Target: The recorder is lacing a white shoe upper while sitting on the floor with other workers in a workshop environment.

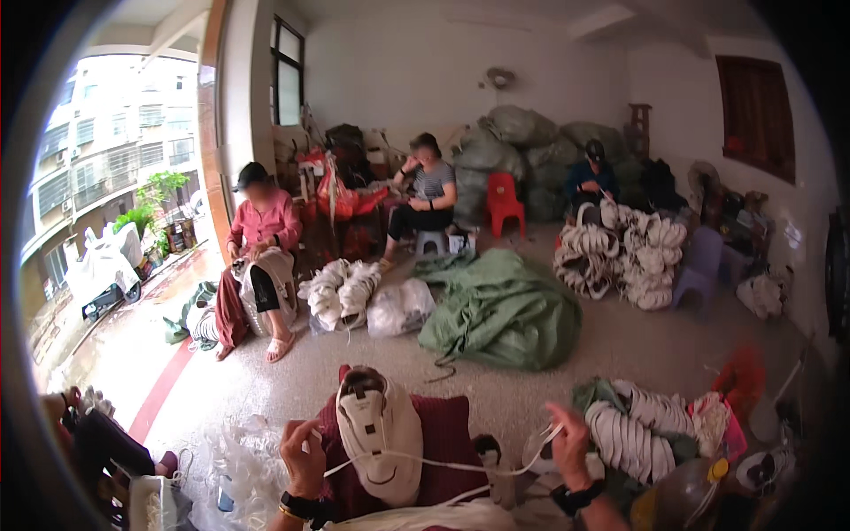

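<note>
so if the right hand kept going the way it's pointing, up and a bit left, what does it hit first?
Probably nothing close. The right hand, pinching a white lace, points up over bare floor. The first thing in that line looks like the green sack heap, though depth is unclear.

Worker's forearms are bare, no sleeves in view. The left hand (303, 460) has a black watch (297, 504) at the wrist, with a thin gold bangle (290, 513) just below that watch. The right hand (567, 440) has a black band (575, 497) at the wrist. Maroon trousers (447, 442) cover the lap between both hands.
</note>
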A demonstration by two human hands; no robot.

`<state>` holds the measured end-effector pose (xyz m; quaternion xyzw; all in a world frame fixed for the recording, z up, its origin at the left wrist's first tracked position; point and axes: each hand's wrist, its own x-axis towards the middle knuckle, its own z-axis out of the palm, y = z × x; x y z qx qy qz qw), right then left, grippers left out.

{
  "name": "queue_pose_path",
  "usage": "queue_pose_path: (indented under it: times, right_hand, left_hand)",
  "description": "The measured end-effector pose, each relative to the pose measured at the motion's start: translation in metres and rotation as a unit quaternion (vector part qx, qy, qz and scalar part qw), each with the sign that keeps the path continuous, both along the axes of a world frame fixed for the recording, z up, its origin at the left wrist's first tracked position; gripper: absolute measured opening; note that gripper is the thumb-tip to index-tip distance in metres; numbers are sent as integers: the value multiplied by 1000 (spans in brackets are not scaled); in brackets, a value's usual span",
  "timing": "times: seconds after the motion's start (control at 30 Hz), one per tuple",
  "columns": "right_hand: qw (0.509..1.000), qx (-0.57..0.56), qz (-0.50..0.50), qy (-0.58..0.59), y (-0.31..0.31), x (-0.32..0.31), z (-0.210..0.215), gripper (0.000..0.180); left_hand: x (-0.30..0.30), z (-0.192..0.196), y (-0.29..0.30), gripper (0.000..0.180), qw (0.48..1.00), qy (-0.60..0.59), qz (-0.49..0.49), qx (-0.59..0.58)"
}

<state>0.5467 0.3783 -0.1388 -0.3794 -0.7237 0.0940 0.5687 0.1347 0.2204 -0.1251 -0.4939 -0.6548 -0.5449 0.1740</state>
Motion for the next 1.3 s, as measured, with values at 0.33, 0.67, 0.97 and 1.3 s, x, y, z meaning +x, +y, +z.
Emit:
queue_pose_path:
  times: [0.33,0.67,0.97,1.3]
  right_hand:
    - [952,-148,234,129,-3,-60,10,11]
    - [611,-360,560,428,-9,-103,7,20]
    - [827,-320,442,137,-26,-201,2,9]
    - [849,-309,423,72,-38,-202,-15,10]
  left_hand:
    - [21,10,-5,25,998,-48,-24,-12]
    - [36,19,-12,22,997,-61,-51,-20]
    - [24,-18,-6,20,930,-280,-229,-59]
    - [32,-41,-15,16,874,-399,-267,-78]
